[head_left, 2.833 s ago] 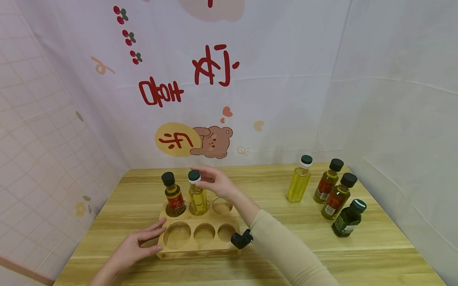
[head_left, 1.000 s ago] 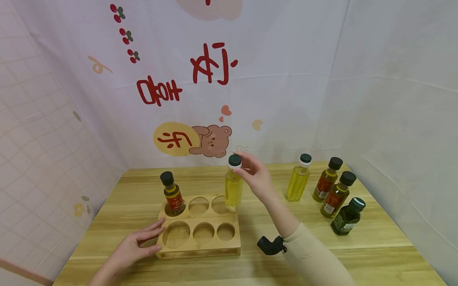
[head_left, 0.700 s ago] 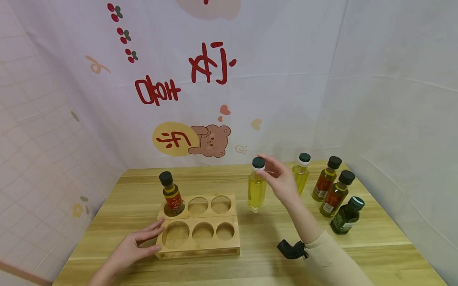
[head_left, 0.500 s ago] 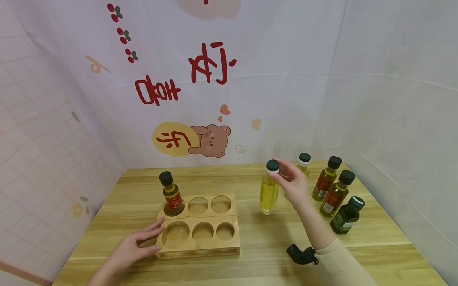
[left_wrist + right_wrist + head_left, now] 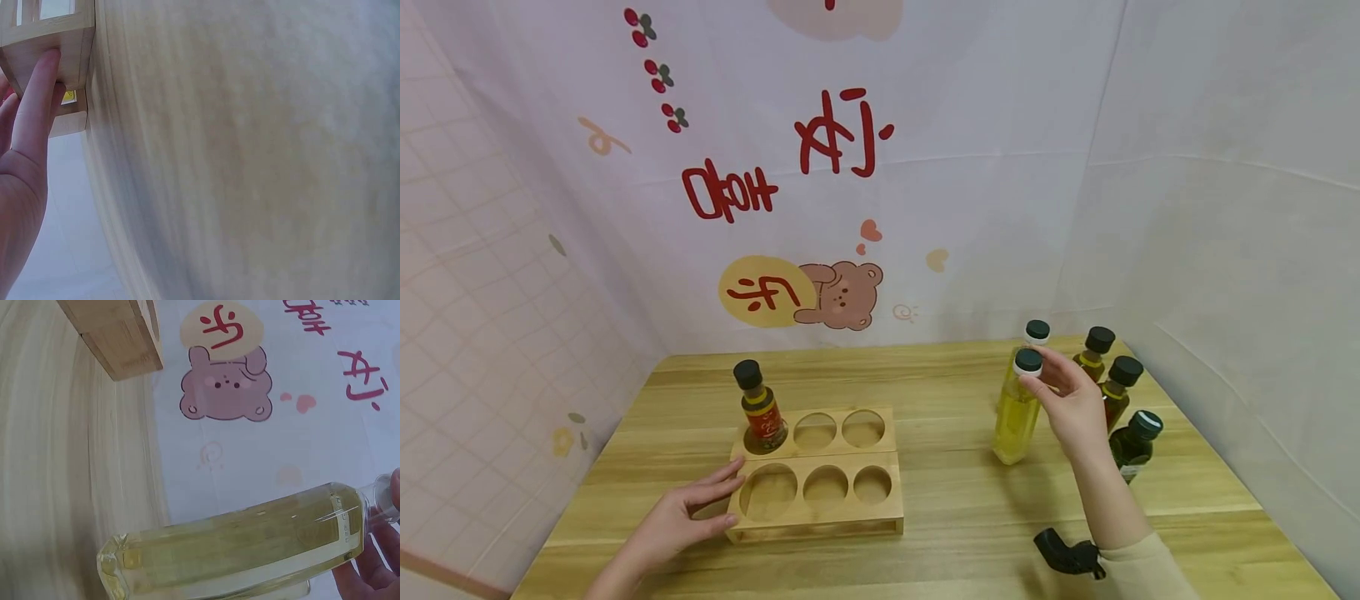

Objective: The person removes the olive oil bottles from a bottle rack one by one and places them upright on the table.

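In the head view my right hand [image 5: 1078, 417] pinches a clear glass bottle of yellow oil [image 5: 1015, 429] by the neck, just under its dark green cap. The bottle leans slightly; whether its base touches the table I cannot tell. The right wrist view shows the oil bottle [image 5: 237, 547] close up. My left hand [image 5: 681, 512] rests its fingertips on the left side of a two-tier wooden rack [image 5: 820, 457] with round holes. A black-capped bottle with a red label [image 5: 765, 417] stands in the rack's back-left hole; its other holes hold nothing.
A second yellow oil bottle [image 5: 1037, 331] stands behind the held one, partly covered. To the right, two black-capped bottles [image 5: 1100, 339] [image 5: 1123, 372] and a squat dark green bottle [image 5: 1131, 450] are partly hidden by my right hand. A patterned cloth [image 5: 985, 208] hangs behind the wooden table [image 5: 955, 533].
My right hand has lifted the yellow oil bottle out of the rack's back-middle hole and carried it right, over to the other bottles. The left hand has stayed at the rack.
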{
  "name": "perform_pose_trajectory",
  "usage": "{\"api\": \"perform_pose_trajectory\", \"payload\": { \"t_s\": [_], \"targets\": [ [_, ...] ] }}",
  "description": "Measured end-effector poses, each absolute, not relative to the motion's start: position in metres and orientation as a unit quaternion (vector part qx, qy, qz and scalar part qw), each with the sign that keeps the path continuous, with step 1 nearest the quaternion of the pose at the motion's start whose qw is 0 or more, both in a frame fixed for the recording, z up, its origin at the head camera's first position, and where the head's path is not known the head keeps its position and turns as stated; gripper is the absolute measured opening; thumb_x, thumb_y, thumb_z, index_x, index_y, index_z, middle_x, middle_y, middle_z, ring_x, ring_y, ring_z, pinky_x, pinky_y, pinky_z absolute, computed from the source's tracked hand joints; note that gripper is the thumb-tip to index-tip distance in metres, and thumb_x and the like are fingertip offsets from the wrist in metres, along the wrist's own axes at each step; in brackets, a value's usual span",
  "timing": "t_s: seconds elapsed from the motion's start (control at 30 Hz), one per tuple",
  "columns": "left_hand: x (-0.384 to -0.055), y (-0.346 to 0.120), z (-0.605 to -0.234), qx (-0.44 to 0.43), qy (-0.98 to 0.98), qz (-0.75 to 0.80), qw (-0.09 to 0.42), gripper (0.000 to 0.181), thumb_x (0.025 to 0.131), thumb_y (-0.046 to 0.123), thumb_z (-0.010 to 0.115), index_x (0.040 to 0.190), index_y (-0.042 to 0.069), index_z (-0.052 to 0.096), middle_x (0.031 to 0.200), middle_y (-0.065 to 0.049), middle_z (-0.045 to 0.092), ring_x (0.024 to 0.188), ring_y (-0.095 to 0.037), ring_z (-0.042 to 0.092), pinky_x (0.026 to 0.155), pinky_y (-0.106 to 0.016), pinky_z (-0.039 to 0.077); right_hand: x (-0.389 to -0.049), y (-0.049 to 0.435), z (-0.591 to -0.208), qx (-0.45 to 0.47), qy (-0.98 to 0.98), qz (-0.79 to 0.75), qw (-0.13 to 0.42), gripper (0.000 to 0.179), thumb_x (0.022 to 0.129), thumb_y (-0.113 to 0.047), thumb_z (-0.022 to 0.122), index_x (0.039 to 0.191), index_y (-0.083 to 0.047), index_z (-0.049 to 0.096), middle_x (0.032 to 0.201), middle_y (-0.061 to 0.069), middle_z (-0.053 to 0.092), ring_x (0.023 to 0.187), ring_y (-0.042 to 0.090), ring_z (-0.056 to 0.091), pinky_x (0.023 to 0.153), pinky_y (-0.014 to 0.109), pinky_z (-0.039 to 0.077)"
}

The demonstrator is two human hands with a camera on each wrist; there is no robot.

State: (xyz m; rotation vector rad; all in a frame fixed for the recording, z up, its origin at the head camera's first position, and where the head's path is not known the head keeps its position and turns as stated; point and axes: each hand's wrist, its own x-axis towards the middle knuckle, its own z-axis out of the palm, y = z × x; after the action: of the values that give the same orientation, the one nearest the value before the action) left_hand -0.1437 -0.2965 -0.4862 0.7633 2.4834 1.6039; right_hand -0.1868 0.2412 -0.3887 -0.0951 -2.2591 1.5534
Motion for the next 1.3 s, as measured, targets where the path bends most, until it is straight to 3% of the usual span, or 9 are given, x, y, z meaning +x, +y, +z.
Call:
{"api": "perform_pose_trajectory", "payload": {
  "t_s": [0.57, 1.3],
  "targets": [
    [-0.145, -0.296, -0.488, 0.243, 0.816, 0.522, 0.045, 0.047, 0.090, 0.008, 0.073, 0.134, 0.000, 0.061, 0.150, -0.017, 0.043, 0.130, 0.008, 0.035, 0.096, -0.011, 0.035, -0.183, 0.260, -0.390, -0.125, -0.776, 0.574, 0.229, 0.051, 0.089, -0.021, 0.077, 0.137, -0.019, 0.062, 0.114, -0.005, 0.066, 0.100, 0.004, 0.059, 0.080, 0.012, 0.047],
    [-0.143, -0.295, -0.486, 0.234, 0.829, 0.507, 0.029, 0.047, 0.088, 0.011, 0.076, 0.132, 0.002, 0.064, 0.148, -0.016, 0.046, 0.130, 0.007, 0.037, 0.095, -0.011, 0.036, -0.185, 0.267, -0.400, -0.151, -0.760, 0.581, 0.249, 0.052, 0.086, -0.023, 0.080, 0.135, -0.019, 0.063, 0.111, -0.009, 0.066, 0.098, 0.003, 0.058, 0.079, 0.012, 0.046]
  ]
}}
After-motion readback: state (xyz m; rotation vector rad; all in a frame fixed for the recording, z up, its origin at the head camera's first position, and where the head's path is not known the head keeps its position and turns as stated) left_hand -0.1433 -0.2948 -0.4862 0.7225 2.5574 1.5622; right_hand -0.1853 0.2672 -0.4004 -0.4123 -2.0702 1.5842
